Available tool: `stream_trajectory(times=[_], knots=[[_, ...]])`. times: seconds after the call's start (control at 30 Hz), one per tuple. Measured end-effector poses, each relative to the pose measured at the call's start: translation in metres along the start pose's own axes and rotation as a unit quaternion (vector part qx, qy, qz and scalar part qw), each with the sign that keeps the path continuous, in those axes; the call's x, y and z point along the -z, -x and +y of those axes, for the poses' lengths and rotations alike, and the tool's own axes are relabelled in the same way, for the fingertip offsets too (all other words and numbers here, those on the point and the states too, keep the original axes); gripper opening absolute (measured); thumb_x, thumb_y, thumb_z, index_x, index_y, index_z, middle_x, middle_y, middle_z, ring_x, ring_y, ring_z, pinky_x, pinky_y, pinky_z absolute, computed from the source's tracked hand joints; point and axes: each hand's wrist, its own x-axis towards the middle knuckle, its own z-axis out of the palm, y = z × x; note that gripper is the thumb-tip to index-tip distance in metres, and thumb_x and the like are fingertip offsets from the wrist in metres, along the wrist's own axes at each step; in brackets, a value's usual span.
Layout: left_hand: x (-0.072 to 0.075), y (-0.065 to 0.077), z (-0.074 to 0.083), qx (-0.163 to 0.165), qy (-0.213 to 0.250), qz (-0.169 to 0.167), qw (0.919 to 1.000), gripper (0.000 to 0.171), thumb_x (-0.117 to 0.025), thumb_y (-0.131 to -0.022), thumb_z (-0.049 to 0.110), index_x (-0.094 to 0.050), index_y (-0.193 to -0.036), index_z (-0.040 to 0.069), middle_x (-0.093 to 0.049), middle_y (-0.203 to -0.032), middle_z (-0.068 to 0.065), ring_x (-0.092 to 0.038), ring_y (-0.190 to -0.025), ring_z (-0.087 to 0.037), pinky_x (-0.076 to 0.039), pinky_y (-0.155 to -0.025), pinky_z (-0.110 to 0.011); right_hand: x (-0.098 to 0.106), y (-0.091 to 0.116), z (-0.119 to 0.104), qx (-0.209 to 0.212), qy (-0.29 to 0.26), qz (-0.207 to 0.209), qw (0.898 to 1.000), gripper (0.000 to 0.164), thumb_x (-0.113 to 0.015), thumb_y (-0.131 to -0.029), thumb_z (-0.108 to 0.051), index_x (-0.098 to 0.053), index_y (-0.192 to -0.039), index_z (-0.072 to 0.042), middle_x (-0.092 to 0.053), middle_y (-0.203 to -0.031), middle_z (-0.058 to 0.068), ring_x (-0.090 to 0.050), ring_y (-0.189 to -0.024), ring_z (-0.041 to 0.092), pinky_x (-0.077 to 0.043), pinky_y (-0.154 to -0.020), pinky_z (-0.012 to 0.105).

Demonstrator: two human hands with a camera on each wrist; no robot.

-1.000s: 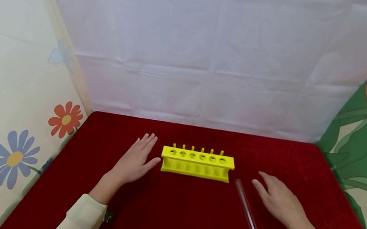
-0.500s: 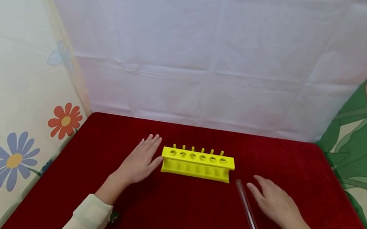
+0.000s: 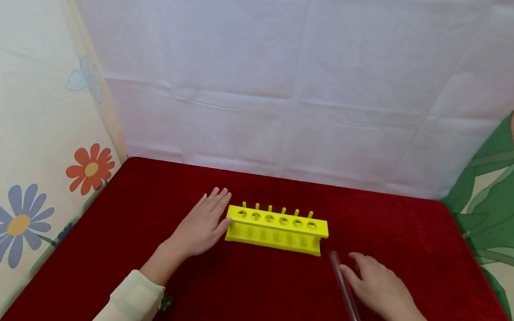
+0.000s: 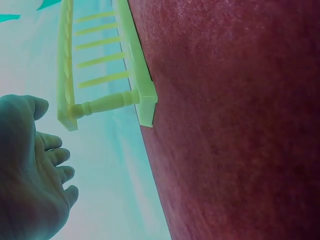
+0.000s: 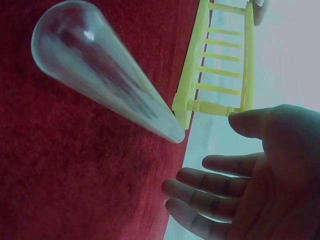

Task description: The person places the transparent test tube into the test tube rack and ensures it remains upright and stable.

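A yellow six-hole test tube rack (image 3: 274, 238) stands upright on a red plush cloth (image 3: 262, 305), its row of pegs (image 3: 283, 210) rising along the back edge and no tube in any of its holes. A clear test tube (image 3: 352, 309) lies on the cloth to the right of the rack, slanting so that its rounded end points toward the person and its far end sits near the rack's right corner (whether that far end has an opening is too small to tell).

The left hand (image 3: 198, 228) is just beside the rack's left end, fingers extended, thumb apart from them and pointing at the rack; I cannot tell whether the thumb tip touches the plastic. The right hand (image 3: 381, 288) hovers over the tube's right side, thumb above the upper part of the tube, fingers spread and loosely bent. It pinches nothing, and the right wrist view shows a gap between the fingers and the tube.

The step in hand looks like the approach, with the tube not yet gripped. Taking it up would seem to call for lowering the right hand and bringing thumb and fingers together across the tube's sides, while the left hand could steady the rack.
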Motion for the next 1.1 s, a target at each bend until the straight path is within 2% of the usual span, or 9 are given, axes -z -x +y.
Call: stream_trajectory(times=[0.13,0.33,0.63,1.1], knots=[[-0.001,-0.001,0.001,0.003,0.006,-0.003,1.0000,0.061,-0.038,-0.110,0.037,-0.025,-0.161,0.005,-0.024,-0.167,-0.011,-0.013,-0.156,-0.027,-0.013,-0.127,-0.046,0.000,0.000,-0.002,0.001,-0.004,-0.008,1.000,0.050,-0.061,-0.100,-0.033,-0.061,-0.127,0.010,-0.065,-0.121,0.029,-0.063,-0.109,0.044,-0.053,-0.090,0.059],[-0.005,-0.005,0.001,0.000,-0.002,-0.005,1.0000,0.060,-0.037,-0.110,0.035,-0.025,-0.160,0.003,-0.024,-0.167,-0.012,-0.014,-0.156,-0.027,-0.014,-0.127,-0.046,0.000,0.001,-0.003,0.001,-0.006,-0.019,1.000,0.043,-0.062,-0.100,-0.030,-0.062,-0.121,0.009,-0.068,-0.110,0.023,-0.066,-0.094,0.032,-0.056,-0.080,0.052],[-0.007,-0.009,0.004,-0.002,-0.010,-0.009,0.9999,0.059,-0.037,-0.110,0.033,-0.026,-0.160,0.002,-0.024,-0.167,-0.013,-0.016,-0.156,-0.027,-0.015,-0.127,-0.044,-0.001,0.003,-0.006,-0.009,-0.011,-0.029,0.999,0.035,-0.063,-0.098,-0.027,-0.063,-0.113,0.005,-0.066,-0.092,0.009,-0.059,-0.076,0.019,-0.053,-0.066,0.039],[-0.008,-0.011,0.008,-0.004,-0.004,-0.015,0.9999,0.060,-0.037,-0.110,0.034,-0.026,-0.160,0.001,-0.025,-0.166,-0.014,-0.016,-0.156,-0.027,-0.017,-0.126,-0.042,-0.007,0.006,-0.009,-0.026,-0.005,-0.045,0.999,0.026,-0.064,-0.097,-0.026,-0.061,-0.102,0.000,-0.055,-0.076,0.003,-0.052,-0.063,0.016,-0.047,-0.055,0.031]])
